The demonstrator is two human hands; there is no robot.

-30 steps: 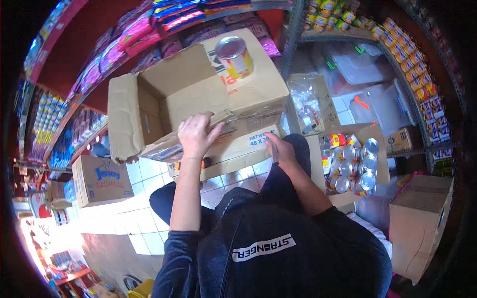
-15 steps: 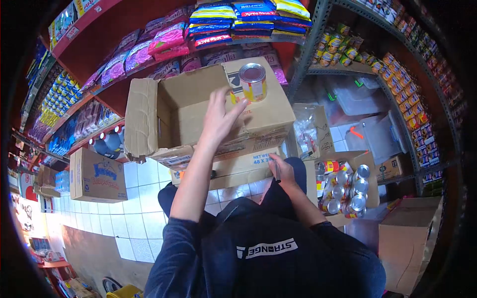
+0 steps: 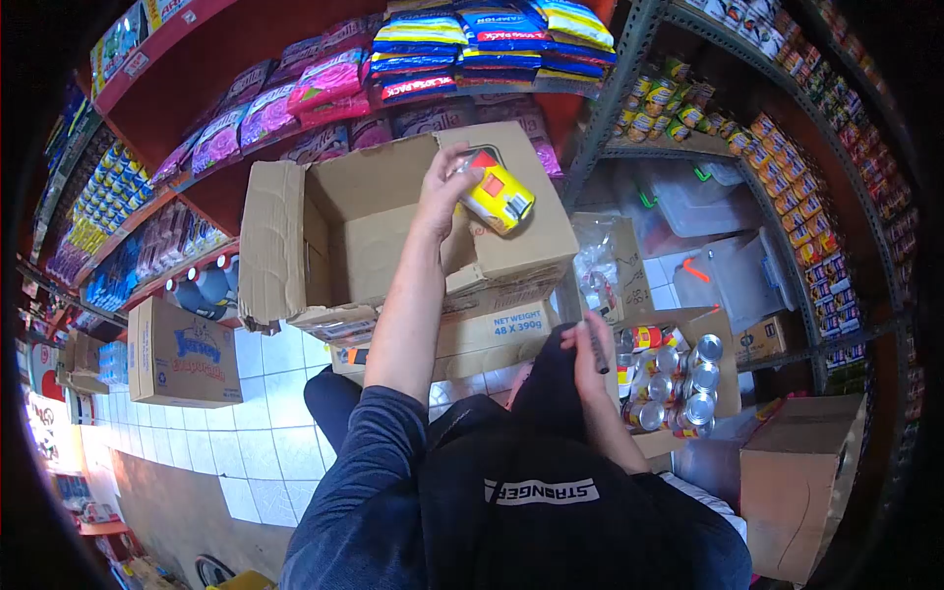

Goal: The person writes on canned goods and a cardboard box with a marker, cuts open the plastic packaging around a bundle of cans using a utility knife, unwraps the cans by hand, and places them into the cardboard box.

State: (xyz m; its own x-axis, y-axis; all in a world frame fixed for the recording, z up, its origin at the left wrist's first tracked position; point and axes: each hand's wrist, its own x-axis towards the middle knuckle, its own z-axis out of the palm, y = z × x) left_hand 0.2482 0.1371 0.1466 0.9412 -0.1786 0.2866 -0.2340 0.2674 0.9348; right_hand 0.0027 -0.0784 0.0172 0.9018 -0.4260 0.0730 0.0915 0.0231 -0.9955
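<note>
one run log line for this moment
left hand: holds yellow can, tilted | right hand: holds dark pen-like item | open carton: beneath can

Clock positions run from the person's lap. At 12, the left hand (image 3: 441,192) holds a can (image 3: 500,195) above the right part of an open carton (image 3: 273,236), which spreads round to 11. Behind it, packets (image 3: 329,84) lie stacked on shelves (image 3: 187,69). Between 1 and 2, the right hand (image 3: 586,362) holds a pen (image 3: 599,352); just right, more cans (image 3: 701,408) fill a box (image 3: 731,379). At 2, beyond, stands a plastic tub (image 3: 733,285). A tall carton (image 3: 792,501) is at 3; another carton (image 3: 184,359) stands on the floor (image 3: 280,442) between 9 and 10.
</note>
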